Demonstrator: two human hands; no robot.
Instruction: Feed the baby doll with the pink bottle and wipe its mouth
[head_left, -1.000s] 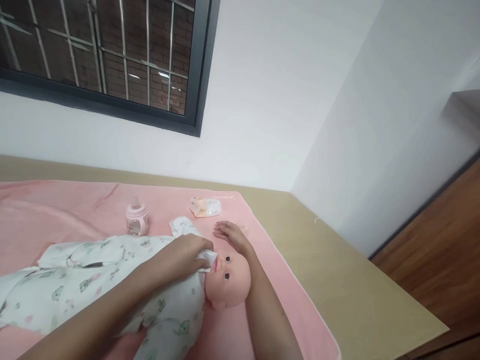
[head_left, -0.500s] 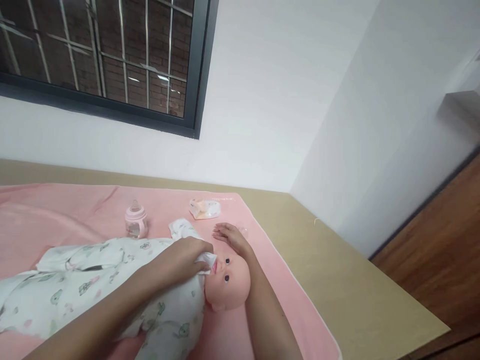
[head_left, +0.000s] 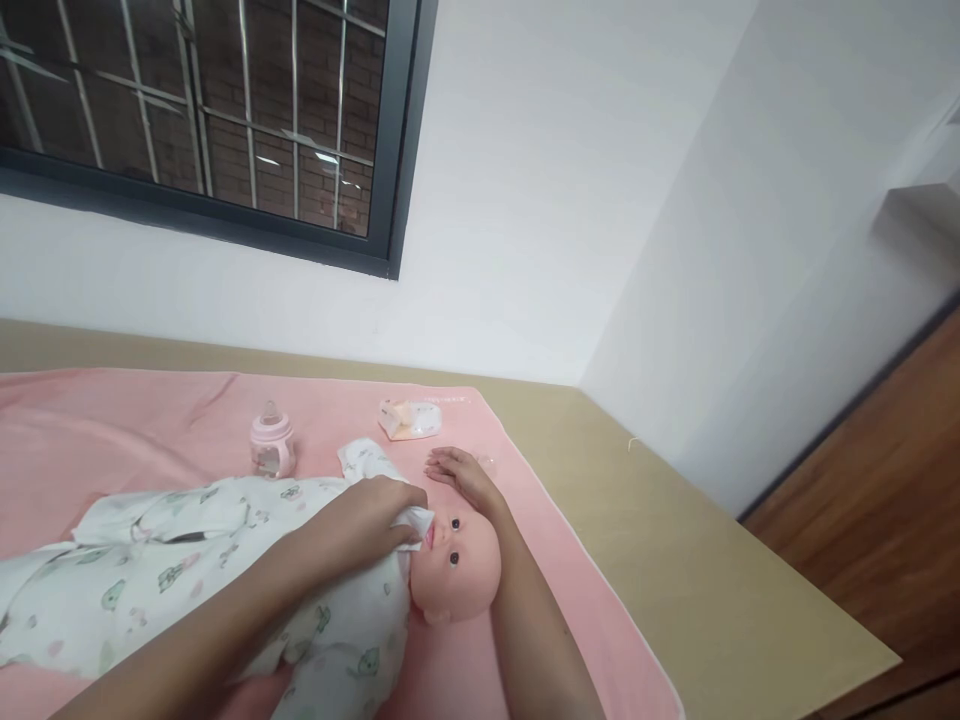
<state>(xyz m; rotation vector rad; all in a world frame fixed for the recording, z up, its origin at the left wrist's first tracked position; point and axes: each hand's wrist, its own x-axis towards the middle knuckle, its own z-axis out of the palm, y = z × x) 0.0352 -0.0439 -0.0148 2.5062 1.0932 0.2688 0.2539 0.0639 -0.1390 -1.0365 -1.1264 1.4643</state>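
A baby doll [head_left: 461, 575] lies on its back on a pink mat [head_left: 544, 520], its head to the right. It wears a white outfit [head_left: 195, 560] printed with small green and pink figures. My left hand [head_left: 375, 515] reaches across its chest and pinches a white wipe [head_left: 417, 520] right at the doll's mouth. Beyond the doll's head, my right hand [head_left: 461, 475] rests on the mat with fingers stretched out and holding nothing. The right forearm runs along the top of the head.
A pink baby bottle [head_left: 272, 445] with a clear teat stands behind the doll. Farther right lies a small soft packet [head_left: 409, 418], and a small clear object [head_left: 487, 462] is by my right hand. The tan tabletop [head_left: 675, 560] meets white walls below a barred window [head_left: 225, 120].
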